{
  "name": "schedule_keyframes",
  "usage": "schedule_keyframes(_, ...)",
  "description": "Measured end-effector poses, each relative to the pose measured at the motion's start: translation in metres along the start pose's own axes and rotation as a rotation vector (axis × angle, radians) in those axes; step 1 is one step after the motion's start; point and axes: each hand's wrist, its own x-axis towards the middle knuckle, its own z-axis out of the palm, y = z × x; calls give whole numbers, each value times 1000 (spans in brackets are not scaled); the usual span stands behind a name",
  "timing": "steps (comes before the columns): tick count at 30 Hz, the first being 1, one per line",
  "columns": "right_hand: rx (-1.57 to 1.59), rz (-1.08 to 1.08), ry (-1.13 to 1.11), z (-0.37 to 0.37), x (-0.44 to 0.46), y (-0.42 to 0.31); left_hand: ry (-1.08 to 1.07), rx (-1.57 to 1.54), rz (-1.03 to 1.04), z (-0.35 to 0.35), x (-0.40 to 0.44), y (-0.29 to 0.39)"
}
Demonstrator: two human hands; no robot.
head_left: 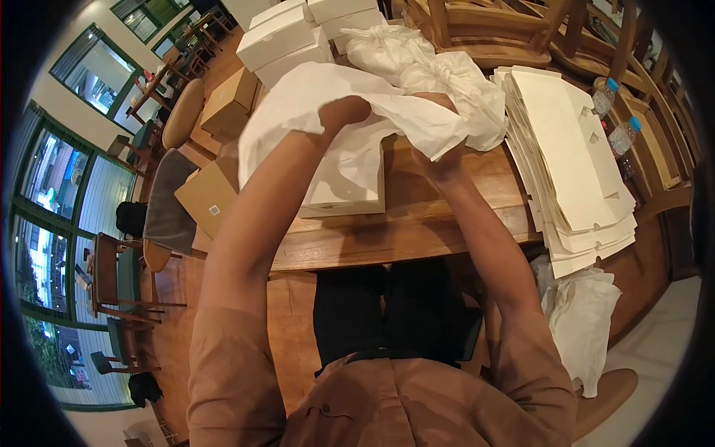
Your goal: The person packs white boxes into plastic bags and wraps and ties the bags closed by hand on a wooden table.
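Observation:
A white plastic bag (298, 93) is spread between my two hands above the table. It lies over the back and left side of a white cardboard box (348, 195), whose front edge shows near me. My left hand (348, 112) is at the bag's upper middle, with its fingers mostly hidden by the plastic. My right hand (445, 162), closed on the bag's edge, is to the right of the box. Part of the bag hangs over that hand and hides some of its fingers.
White boxes (275, 37) are stacked at the back, beside knotted white bags (454, 78). Flat white cardboard sheets (566, 149) lie on the right of the wooden table (439, 216), near two bottles (624, 138). Brown cartons (212, 195) stand left, stacked wooden chairs (491, 33) behind.

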Motion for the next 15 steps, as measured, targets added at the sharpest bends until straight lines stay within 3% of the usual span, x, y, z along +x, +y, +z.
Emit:
schedule_keyframes(4, 72, 144, 83, -3, -2, 3, 224, 30, 410, 96, 76, -48)
schedule_keyframes(5, 67, 146, 80, -4, -2, 5, 223, 26, 414, 73, 61, -34)
schedule_keyframes(7, 26, 32, 106, -5, 1, 8, 16, 210, 331, 0, 4, 4)
schedule_keyframes(8, 25, 34, 105, -5, 1, 8, 14, 208, 332, 5, -1, 5)
schedule_keyframes(10, 20, 45, 141, -6, 2, 8, 123, -129, 259, 11, -9, 6)
schedule_keyframes(13, -5, 11, 135, -8, 4, 12, -25, -152, 301, 14, 6, -5)
schedule_keyframes(15, -11, 15, 131, -9, 5, 9, 86, -70, 373, 15, -3, -14)
